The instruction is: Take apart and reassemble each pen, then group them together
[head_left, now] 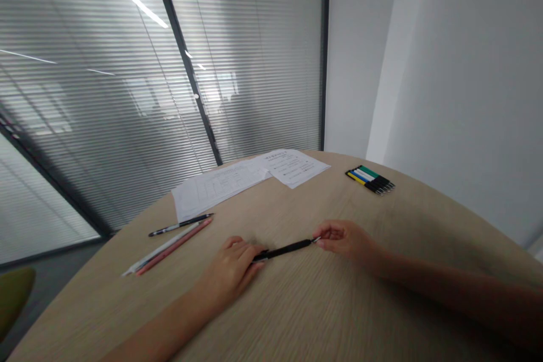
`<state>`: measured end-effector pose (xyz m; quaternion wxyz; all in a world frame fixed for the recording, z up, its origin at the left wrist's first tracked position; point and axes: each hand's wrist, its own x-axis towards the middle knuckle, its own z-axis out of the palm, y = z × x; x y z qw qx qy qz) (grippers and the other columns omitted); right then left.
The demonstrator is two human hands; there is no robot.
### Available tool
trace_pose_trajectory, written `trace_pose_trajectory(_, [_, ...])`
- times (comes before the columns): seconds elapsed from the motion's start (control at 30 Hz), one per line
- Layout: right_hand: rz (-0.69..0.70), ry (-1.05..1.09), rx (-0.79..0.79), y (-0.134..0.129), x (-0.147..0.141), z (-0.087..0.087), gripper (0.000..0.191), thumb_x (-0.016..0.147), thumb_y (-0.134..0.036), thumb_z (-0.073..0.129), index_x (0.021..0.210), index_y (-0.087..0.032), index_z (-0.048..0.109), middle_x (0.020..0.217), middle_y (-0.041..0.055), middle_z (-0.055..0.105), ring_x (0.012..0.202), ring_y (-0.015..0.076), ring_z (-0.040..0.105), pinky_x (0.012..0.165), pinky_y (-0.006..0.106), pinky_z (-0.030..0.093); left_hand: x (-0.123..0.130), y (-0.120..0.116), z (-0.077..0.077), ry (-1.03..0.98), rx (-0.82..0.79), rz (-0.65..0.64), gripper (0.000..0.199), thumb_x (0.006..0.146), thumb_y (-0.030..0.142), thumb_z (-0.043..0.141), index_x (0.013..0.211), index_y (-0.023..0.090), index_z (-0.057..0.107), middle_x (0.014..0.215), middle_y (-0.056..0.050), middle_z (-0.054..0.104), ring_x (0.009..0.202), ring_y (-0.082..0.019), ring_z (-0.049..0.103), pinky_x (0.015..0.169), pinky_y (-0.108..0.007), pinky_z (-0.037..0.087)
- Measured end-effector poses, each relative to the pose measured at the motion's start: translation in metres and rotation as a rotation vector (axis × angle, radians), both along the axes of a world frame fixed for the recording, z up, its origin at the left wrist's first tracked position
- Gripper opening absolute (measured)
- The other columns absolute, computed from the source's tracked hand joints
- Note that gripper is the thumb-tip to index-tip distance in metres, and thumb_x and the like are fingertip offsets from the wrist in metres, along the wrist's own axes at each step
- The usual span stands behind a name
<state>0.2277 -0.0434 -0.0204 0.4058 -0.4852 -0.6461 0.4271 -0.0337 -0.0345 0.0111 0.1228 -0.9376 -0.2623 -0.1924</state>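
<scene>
A slim black pen (288, 248) lies low over the middle of the round table, between my two hands. Its left end is pinched between the thumb and fingers of my left hand (235, 266). At its right end, a thin silver tip (315, 239) is held by the thumb and fingertips of my right hand (345, 242), whose other fingers are curled. The part of the pen inside my left fingers is hidden.
To the left on the wooden table (271, 305) are a black pen (180, 225), a white pen (159, 250) and a pinkish-red pen (173, 247). Printed sheets (220, 185) lie at the back. Several coloured pens (370, 179) lie side by side at the back right.
</scene>
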Motion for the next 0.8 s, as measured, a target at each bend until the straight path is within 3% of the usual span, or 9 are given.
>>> trace_pose_trajectory(0.3, [0.009, -0.096, 0.041, -0.001, 0.003, -0.002, 0.014, 0.066, -0.029, 0.061, 0.075, -0.018, 0.064, 0.067, 0.0007, 0.064, 0.063, 0.0131, 0.057, 0.057, 0.024, 0.041, -0.002, 0.002, -0.01, -0.049, -0.039, -0.056, 0.021, 0.088, 0.027, 0.031, 0.096, 0.017, 0.048, 0.078, -0.004, 0.066, 0.069, -0.016, 0.06, 0.072, -0.033, 0.042])
trace_pose_trajectory(0.5, [0.015, -0.103, 0.013, -0.001, 0.003, -0.003, 0.018, 0.065, -0.032, 0.061, 0.076, -0.017, 0.065, 0.068, 0.0016, 0.065, 0.062, 0.0137, 0.057, 0.056, 0.024, 0.04, 0.0, -0.001, -0.008, -0.057, -0.037, -0.063, 0.022, 0.088, 0.027, 0.03, 0.094, 0.017, 0.049, 0.076, -0.004, 0.065, 0.069, -0.016, 0.06, 0.071, -0.032, 0.043])
trace_pose_trajectory(0.8, [0.054, -0.125, 0.051, -0.004, 0.001, 0.0, 0.018, 0.072, -0.031, 0.051, 0.065, -0.016, 0.059, 0.056, -0.0008, 0.057, 0.053, 0.0101, 0.052, 0.053, 0.021, 0.038, 0.001, -0.001, -0.017, -0.114, -0.025, -0.068, 0.021, 0.089, 0.028, 0.03, 0.096, 0.017, 0.048, 0.076, -0.003, 0.064, 0.068, -0.015, 0.059, 0.073, -0.033, 0.041])
